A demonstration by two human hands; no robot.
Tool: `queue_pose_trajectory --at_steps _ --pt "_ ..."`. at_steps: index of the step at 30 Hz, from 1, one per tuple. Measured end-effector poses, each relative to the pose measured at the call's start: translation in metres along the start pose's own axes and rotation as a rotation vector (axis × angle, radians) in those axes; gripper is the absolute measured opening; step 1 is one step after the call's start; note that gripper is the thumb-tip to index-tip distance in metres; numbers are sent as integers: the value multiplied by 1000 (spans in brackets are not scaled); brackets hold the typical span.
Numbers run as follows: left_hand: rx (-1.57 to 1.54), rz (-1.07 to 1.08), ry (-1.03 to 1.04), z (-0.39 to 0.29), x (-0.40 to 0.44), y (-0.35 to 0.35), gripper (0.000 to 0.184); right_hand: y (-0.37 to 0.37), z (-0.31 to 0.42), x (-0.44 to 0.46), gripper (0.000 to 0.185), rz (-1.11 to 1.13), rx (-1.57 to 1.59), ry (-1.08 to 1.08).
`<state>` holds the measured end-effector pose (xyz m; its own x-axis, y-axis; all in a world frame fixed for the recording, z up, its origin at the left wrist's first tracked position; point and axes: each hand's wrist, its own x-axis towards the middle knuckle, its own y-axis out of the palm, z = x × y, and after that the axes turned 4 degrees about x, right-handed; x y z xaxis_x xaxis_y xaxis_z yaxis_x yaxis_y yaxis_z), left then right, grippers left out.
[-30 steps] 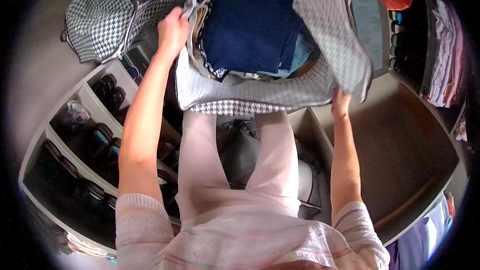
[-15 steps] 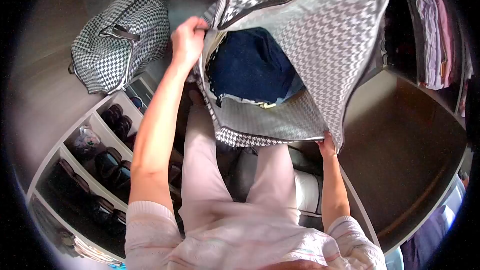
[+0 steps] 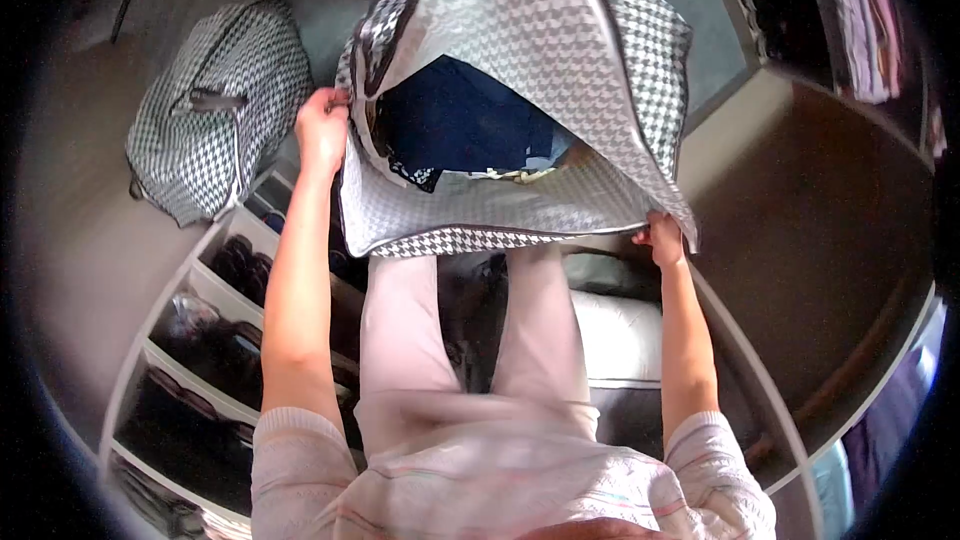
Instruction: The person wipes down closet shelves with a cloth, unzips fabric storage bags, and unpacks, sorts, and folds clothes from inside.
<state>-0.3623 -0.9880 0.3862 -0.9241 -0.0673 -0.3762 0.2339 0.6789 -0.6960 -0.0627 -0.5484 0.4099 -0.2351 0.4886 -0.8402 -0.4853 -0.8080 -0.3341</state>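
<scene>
A large black-and-white houndstooth storage bag (image 3: 530,10) hangs open before my legs, its flap raised at the far side. Dark blue folded clothing (image 3: 460,120) lies inside, with some lighter items along its near edge, too partly covered to name. My left hand (image 3: 322,130) is closed on the bag's left side, near the zipped edge; a dark strap may be within the fingers. At the near right corner, my right hand (image 3: 662,238) pinches the bag's rim, its fingertips partly behind the fabric.
A second houndstooth bag (image 3: 225,105), closed, stands at the left. Below it, a white shelf unit (image 3: 190,275) holds several pairs of shoes. Folded clothes (image 3: 855,20) sit at the far right. A dark brown surface (image 3: 810,230) spans the right, and a white bundle (image 3: 618,340) lies beside my leg.
The bag has shifted left and its flap has swung from the right toward the top. My left hand moved left and down; my right hand rose slightly. Both keep hold of the bag.
</scene>
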Motion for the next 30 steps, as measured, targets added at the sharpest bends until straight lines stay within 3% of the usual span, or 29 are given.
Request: queue_pose_trajectory --at_steps 3,6,7,10,12,14,20,23,25,27,30 --pt "-70 72 -34 -6 -13 -2 17 3 5 -3 26 -9 -255 21" --pt "-87 113 -25 -24 -31 -6 14 2 -10 3 28 -8 -297 73" --pt "-76 118 -62 -33 -37 -6 15 2 -9 4 41 2 -429 62" --pt "-137 125 -95 -51 -44 -2 15 -3 -34 12 40 110 -523 173" --pt "-231 58 -50 -61 -39 12 13 -3 -49 2 39 26 -289 -4" --pt "-166 79 -66 -83 -23 29 13 -16 -69 23 37 151 -442 54" --pt "-124 129 108 -161 20 84 15 -30 -140 19 29 113 -73 367" --pt "-20 86 333 -200 51 108 18 -35 -137 -13 23 133 122 400" --pt "-74 122 342 -225 72 133 20 -36 -144 -22 23 146 184 417" --pt "87 201 279 -247 85 152 22 -37 -131 -33 26 197 166 401" --pt "158 179 369 -224 119 193 23 -36 -126 -52 28 192 249 384"
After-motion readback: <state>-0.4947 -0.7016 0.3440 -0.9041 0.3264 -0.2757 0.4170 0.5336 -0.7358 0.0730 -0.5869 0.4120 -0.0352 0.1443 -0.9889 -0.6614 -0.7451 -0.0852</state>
